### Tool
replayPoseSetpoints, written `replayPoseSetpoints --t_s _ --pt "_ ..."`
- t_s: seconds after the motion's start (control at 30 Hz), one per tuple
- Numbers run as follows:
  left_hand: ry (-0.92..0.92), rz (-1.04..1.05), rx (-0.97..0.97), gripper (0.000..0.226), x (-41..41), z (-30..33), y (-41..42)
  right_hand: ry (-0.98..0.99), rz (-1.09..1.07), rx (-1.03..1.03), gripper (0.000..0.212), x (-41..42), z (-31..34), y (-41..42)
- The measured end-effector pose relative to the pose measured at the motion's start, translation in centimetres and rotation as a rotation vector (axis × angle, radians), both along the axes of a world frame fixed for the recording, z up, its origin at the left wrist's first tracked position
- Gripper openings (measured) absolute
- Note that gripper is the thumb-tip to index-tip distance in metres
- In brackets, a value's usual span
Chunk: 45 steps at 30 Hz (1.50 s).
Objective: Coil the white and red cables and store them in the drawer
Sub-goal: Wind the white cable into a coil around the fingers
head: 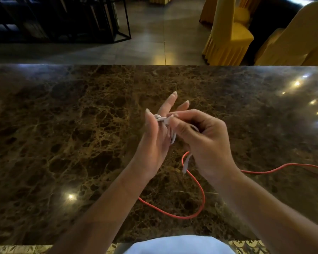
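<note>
The dark marble counter [62, 143] fills most of the view, its far edge running straight across the upper frame with tiled floor, a black metal rack [62, 19] and yellow-draped chairs [229, 33] beyond it; no drawer shows anywhere, so where the cables will end up cannot be told from here; the red cable [202, 195] lies loose and uncoiled on the stone, sweeping in a wide loop under both forearms and trailing off toward the right edge of the counter; above it, the left hand [154, 140] is held upright with its fingers straight and spread, serving as a form; the white cable [161, 119] is wrapped around those fingers near their base, with turns hanging down the palm side and a short free tail [186, 165] dangling below between the wrists; the right hand [202, 136] is just beside the left, its thumb and forefinger pinched on the white strand where it meets the wrap; the coming move, as I judge it, turns on that free tail, which lies below and slightly right of the pinch, its length hanging roughly vertical, nearer the right hand; there is ample open stone to the left and ahead, while the red loop beneath could snag a lowered wrist.
</note>
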<state>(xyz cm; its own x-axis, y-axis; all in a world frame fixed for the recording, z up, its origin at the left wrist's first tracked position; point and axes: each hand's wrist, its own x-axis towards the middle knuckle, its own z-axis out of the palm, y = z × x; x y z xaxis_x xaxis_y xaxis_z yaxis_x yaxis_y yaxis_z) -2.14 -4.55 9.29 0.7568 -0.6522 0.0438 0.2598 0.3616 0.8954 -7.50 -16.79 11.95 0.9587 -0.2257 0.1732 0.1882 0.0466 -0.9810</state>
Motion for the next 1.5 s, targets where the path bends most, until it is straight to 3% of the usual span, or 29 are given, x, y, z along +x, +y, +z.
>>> replayPoseSetpoints --t_s 0.07,0.1,0.2,0.33,0.47,0.6,0.73,0.8,0.97,1.07,1.13,1.2,1.37,1.5 --pt "-0.116 0.091 0.089 0.119 -0.3 -0.1 -0.3 0.229 0.05 0.398 0.021 -0.1 0.1 1.0" --pt "-0.159 0.124 0.129 0.118 -0.3 -0.2 -0.4 0.294 0.053 0.471 0.025 -0.1 -0.1 1.2" --pt "-0.142 0.141 0.133 0.106 -0.2 -0.6 0.1 0.287 0.041 0.415 0.025 -0.2 -0.4 1.2" --pt "0.029 0.063 0.044 0.066 0.1 -0.7 0.2 0.088 0.062 0.272 0.016 -0.6 0.0 0.9" --pt "0.132 0.01 -0.067 0.059 0.6 -0.8 0.1 0.042 0.041 0.039 0.019 -0.8 0.1 0.5" --pt "0.241 0.095 -0.199 0.067 2.2 -0.6 0.8 0.057 0.133 -0.39 0.032 -2.2 0.9 -0.7" --pt "0.13 0.061 -0.066 0.062 1.9 -1.1 0.5 -0.058 0.308 -0.939 0.024 -2.1 3.0 -1.6" --pt "0.153 -0.006 -0.019 0.058 1.1 -1.5 0.3 -0.074 0.335 -1.02 0.024 -1.4 4.2 -2.3" --pt "0.059 -0.034 -0.016 0.067 2.0 -2.4 1.2 -0.031 0.285 -0.937 0.024 -0.9 6.1 -5.1" --pt "-0.089 -0.056 0.299 0.076 1.4 -2.5 1.7 -0.036 0.435 -0.954 0.032 -0.8 6.4 -5.2" --pt "0.03 -0.197 0.285 0.094 0.5 -3.0 1.7 0.037 0.494 -0.921 0.03 0.1 6.3 -5.6" --pt "0.073 -0.271 0.293 0.089 -0.4 -2.7 1.7 0.114 0.554 -0.829 0.028 1.1 6.1 -6.4" --pt "0.096 -0.667 0.095 0.067 -1.2 -1.2 1.4 0.155 0.586 -0.654 0.021 2.5 5.4 -7.7" --pt "0.21 -0.664 -0.107 0.059 -2.1 -0.6 1.4 0.157 0.625 -0.426 0.027 3.8 2.7 -8.1"
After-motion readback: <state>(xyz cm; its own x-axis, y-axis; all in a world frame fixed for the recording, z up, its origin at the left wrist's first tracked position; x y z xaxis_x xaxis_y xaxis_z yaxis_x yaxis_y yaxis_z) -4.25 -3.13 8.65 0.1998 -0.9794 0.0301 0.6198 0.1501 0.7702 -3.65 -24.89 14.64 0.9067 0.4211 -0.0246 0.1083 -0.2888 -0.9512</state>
